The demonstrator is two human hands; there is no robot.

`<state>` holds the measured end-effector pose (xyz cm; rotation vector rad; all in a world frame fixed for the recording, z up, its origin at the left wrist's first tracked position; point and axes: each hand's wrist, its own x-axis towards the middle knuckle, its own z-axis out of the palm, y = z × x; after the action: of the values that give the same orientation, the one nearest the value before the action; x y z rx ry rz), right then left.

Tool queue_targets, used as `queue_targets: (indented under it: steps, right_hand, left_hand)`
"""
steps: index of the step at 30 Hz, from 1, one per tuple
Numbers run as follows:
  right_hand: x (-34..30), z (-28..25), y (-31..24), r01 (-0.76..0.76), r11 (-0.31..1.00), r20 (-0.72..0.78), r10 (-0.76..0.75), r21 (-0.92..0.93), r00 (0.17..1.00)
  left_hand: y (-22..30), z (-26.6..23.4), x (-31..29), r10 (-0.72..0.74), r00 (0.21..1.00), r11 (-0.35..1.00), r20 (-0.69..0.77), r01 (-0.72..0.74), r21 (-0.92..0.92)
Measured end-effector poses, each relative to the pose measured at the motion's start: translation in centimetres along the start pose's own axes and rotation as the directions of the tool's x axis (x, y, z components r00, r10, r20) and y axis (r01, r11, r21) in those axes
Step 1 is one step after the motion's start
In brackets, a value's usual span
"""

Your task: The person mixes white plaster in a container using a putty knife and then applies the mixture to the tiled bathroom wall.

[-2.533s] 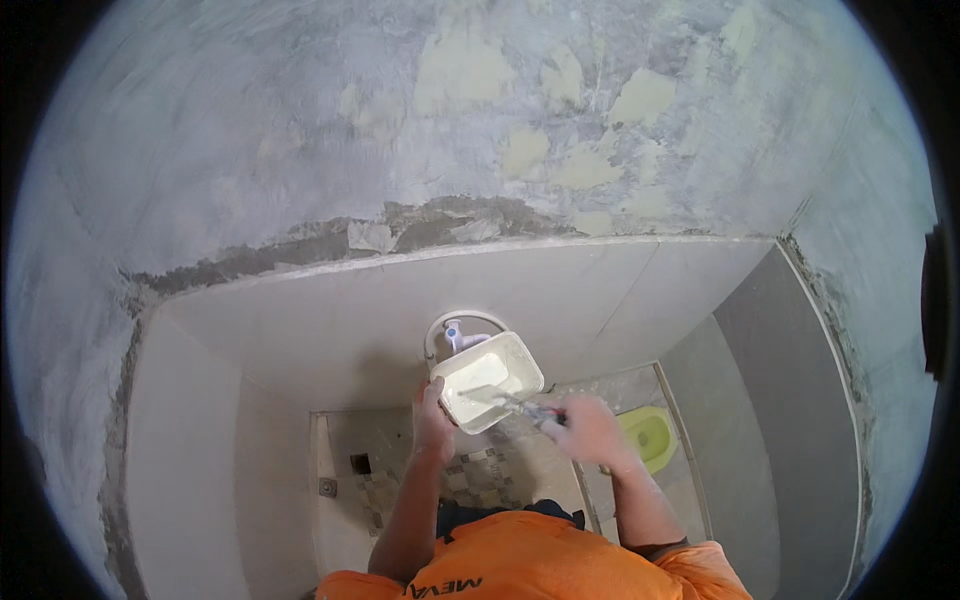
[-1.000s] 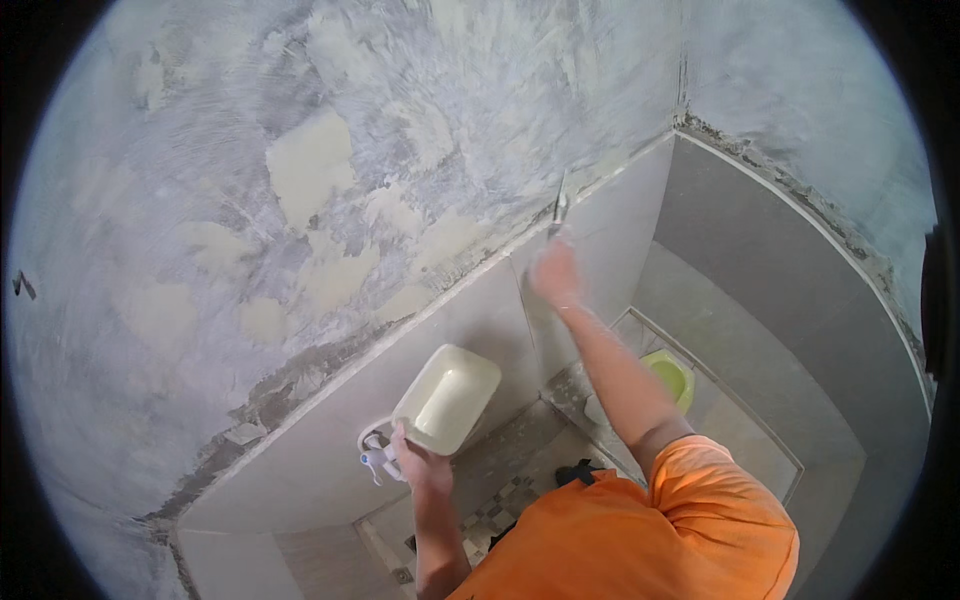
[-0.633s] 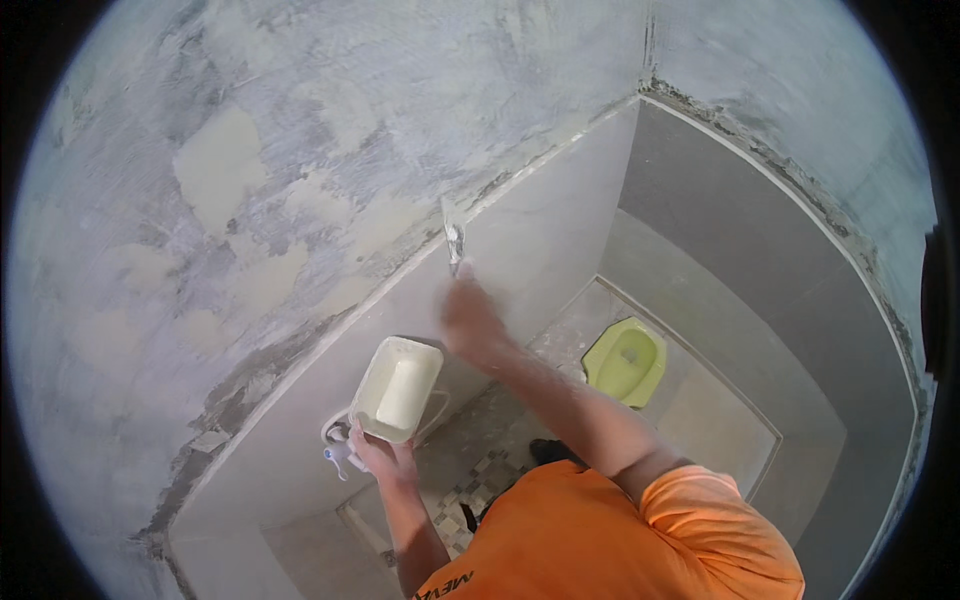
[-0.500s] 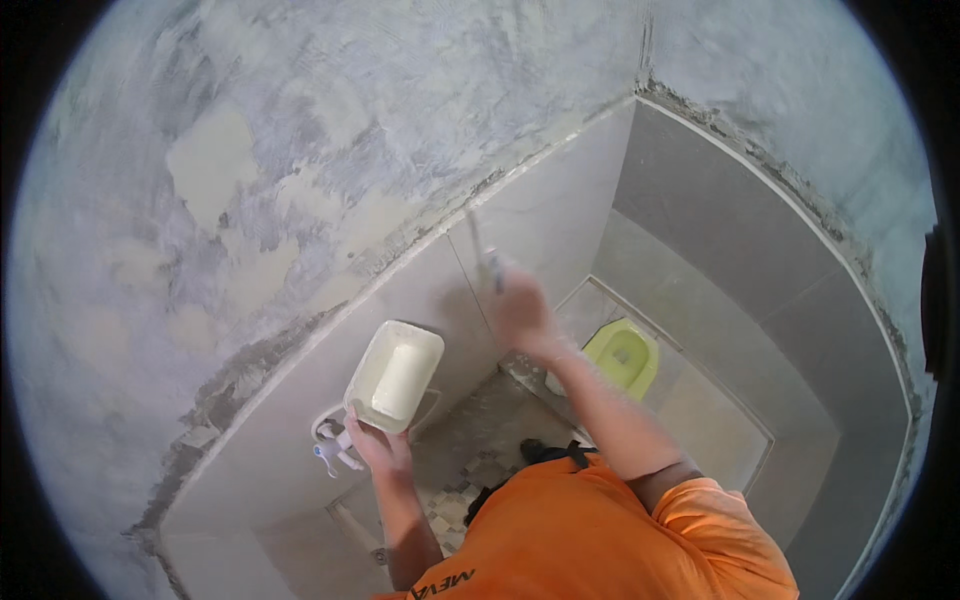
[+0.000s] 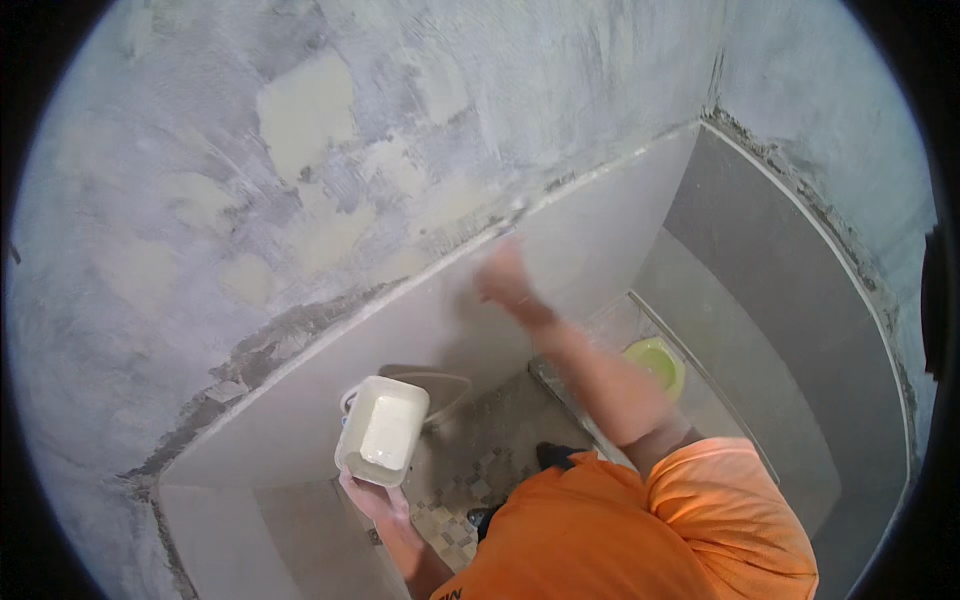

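Left hand down low, and I've got the white plastic tub, my fingers closed on its near end, thumb side up against the wall of it. The tub tilts open toward me, white putty spread across the bottom, and it sits just in front of the tiled wall, partly covering the tap. A pale hose curves out beside it.

Up and to the right, my right hand is a blur, wrapped round the putty knife, arm stretched right out! The blade is up at the tiles' top edge, right under the patchy plaster; too smeared to tell whether it touches. Rough grey strip running along there to the left. Below my forearm, the green squat toilet, half hidden; mosaic floor beneath, my orange shirt filling the bottom.
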<state>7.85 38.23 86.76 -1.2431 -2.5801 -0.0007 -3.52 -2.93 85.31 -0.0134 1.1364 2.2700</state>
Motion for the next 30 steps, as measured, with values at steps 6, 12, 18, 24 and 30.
queue_targets:
  steps: [6,12,18,24,30]
  right_hand:
    - [-9.0,-4.0,-10.8,0.357,0.931,0.181,-0.364,0.069,0.914]
    - [-13.5,-4.3,-5.6,-0.09,0.732,0.072,0.056,0.675,0.996]
    - [-7.2,-11.2,-1.4,-0.426,0.327,0.227,0.501,0.844,0.835]
    - [-2.8,1.5,-3.3,-0.242,0.858,-0.347,0.42,0.454,0.839]
    - [-12.5,-2.8,-18.9,-0.303,0.675,0.207,0.222,0.673,0.953]
  left_hand:
    - [-1.1,2.5,1.6,-0.07,0.996,0.997,0.062,0.069,0.027]
    - [-0.1,4.1,1.9,-0.078,0.994,0.995,0.08,0.083,-0.061]
    - [2.6,-1.1,1.1,0.033,0.998,0.997,0.056,-0.036,0.064]
    - [6.4,-5.6,-0.4,0.035,0.999,0.999,0.019,-0.035,0.014]
    - [10.9,-8.9,-0.1,0.328,0.922,0.744,0.205,-0.386,0.545]
